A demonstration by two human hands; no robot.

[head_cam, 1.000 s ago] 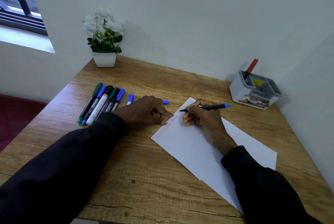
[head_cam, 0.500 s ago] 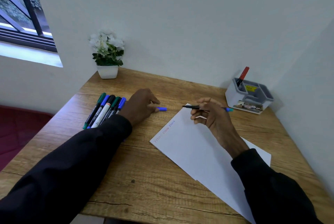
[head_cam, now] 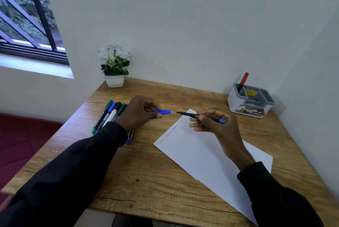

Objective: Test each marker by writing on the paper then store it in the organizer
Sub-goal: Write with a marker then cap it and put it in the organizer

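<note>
Blue cap (head_cam: 162, 111) — one — pinch of left hand (head_cam: 139, 115); one uncapped marker (head_cam: 189, 115), grip of right hand (head_cam: 216, 126)

Left grip (head_cam: 141, 113) pinching blue cap (head_cam: 163, 111), right grip (head_cam: 214, 124) curled round marker (head_cam: 187, 114), sleeved forearms converging

Lighting: soft, even daylight from the window (head_cam: 27, 16), upper left; sill (head_cam: 36, 65) overexposed. Shadows: faint and diffuse, one falling right of the organizer (head_cam: 250, 102). Sharpness: slightly soft throughout. Distortion: wide-angle bending of table (head_cam: 165, 181) edges toward the borders.
</note>
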